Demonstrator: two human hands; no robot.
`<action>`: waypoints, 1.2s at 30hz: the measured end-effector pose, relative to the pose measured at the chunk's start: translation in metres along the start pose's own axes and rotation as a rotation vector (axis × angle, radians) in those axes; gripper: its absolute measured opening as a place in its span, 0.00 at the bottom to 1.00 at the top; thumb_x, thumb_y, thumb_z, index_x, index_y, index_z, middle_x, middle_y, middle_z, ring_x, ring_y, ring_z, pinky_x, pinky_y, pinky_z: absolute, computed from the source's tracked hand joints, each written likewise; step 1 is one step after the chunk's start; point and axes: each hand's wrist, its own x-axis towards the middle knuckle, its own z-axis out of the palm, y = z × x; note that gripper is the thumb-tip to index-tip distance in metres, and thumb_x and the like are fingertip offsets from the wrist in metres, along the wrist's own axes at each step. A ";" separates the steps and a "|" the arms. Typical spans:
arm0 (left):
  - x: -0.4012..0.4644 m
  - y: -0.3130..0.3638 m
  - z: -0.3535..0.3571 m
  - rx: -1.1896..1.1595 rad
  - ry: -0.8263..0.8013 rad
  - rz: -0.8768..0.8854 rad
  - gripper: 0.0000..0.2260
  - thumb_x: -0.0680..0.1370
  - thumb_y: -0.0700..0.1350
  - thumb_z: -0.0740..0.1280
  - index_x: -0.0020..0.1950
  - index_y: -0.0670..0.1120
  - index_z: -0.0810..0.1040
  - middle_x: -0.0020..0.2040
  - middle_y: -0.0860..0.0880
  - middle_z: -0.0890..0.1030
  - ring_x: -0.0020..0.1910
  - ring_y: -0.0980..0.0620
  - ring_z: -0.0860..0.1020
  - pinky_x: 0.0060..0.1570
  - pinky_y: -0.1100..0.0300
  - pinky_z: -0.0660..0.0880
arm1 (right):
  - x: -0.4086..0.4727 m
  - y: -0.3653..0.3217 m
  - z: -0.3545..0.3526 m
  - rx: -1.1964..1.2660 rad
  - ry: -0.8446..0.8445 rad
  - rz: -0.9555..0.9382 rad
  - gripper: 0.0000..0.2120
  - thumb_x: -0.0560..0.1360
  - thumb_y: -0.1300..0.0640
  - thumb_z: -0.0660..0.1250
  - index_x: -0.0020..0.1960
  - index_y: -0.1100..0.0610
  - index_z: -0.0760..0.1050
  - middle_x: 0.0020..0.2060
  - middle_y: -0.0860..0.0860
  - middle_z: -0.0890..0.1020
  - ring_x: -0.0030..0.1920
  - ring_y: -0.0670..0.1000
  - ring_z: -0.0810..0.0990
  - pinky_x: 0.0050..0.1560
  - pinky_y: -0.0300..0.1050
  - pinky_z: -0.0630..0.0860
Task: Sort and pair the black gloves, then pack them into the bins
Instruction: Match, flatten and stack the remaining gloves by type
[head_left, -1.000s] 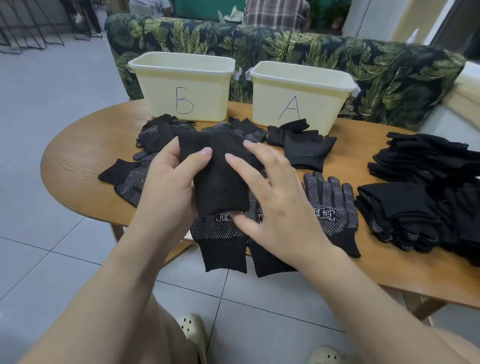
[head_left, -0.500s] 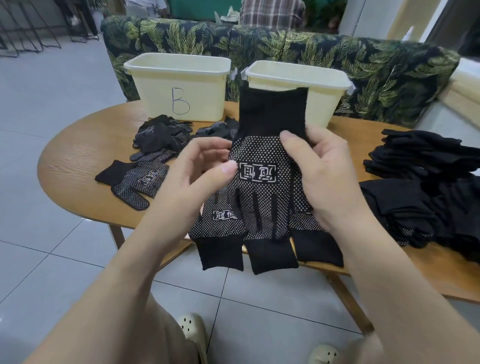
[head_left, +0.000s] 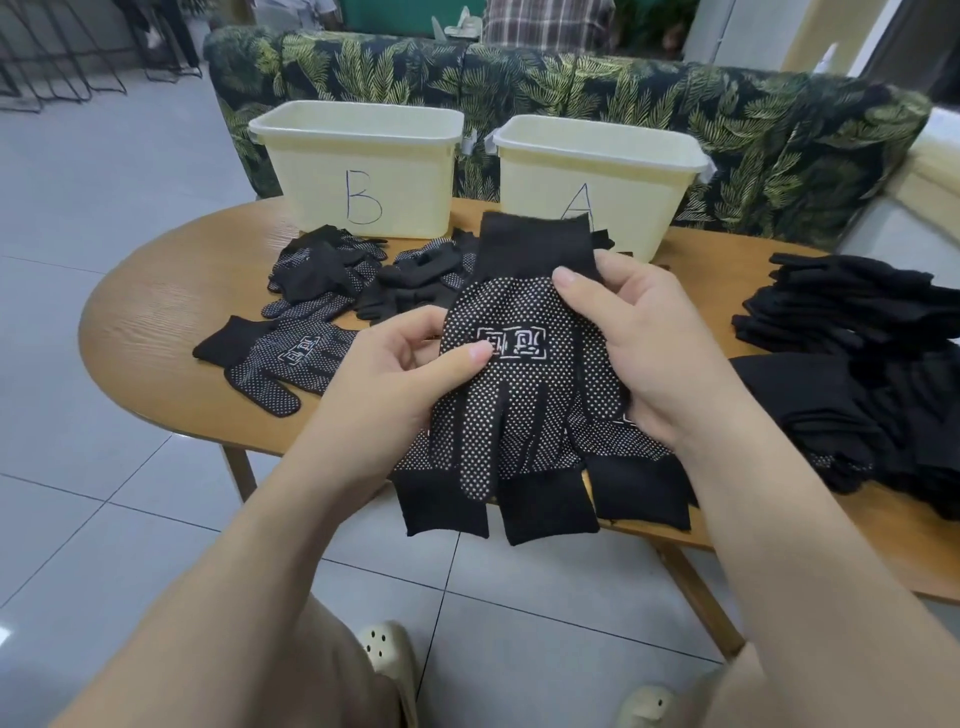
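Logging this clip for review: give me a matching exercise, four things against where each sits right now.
Things:
1. bin B
2. bin A
3. held dotted glove
4. folded glove stack

Places:
a. at the table's right end
b. rear of the table, on the right of the two bins
c. lifted between left hand and right hand, cuff pointing up
d. rear of the table, on the left of the two bins

Pairs: 1-d, 2-b, 3-c, 4-a

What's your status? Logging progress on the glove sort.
Both hands, left hand and right hand, grip dotted glove, cuff up. Bins B and A unobstructed.
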 end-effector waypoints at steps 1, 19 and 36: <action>0.000 0.000 -0.002 0.023 -0.006 -0.005 0.06 0.81 0.39 0.67 0.57 0.38 0.79 0.47 0.45 0.87 0.47 0.47 0.86 0.48 0.52 0.82 | 0.000 0.000 0.000 0.016 0.000 0.006 0.08 0.84 0.62 0.63 0.57 0.58 0.81 0.53 0.55 0.87 0.56 0.54 0.85 0.60 0.53 0.81; 0.022 0.019 -0.016 -0.026 0.053 0.001 0.05 0.74 0.44 0.74 0.42 0.47 0.80 0.40 0.46 0.83 0.37 0.51 0.80 0.37 0.59 0.74 | -0.001 0.006 -0.017 0.017 -0.547 0.482 0.15 0.74 0.58 0.74 0.58 0.62 0.81 0.56 0.59 0.86 0.55 0.56 0.85 0.57 0.50 0.82; -0.031 0.006 -0.069 0.332 -0.001 -0.333 0.10 0.78 0.32 0.70 0.58 0.41 0.79 0.32 0.47 0.78 0.31 0.46 0.82 0.34 0.58 0.83 | 0.038 0.023 -0.017 -0.221 -0.279 0.377 0.10 0.66 0.60 0.78 0.45 0.60 0.83 0.42 0.53 0.85 0.44 0.50 0.83 0.51 0.43 0.79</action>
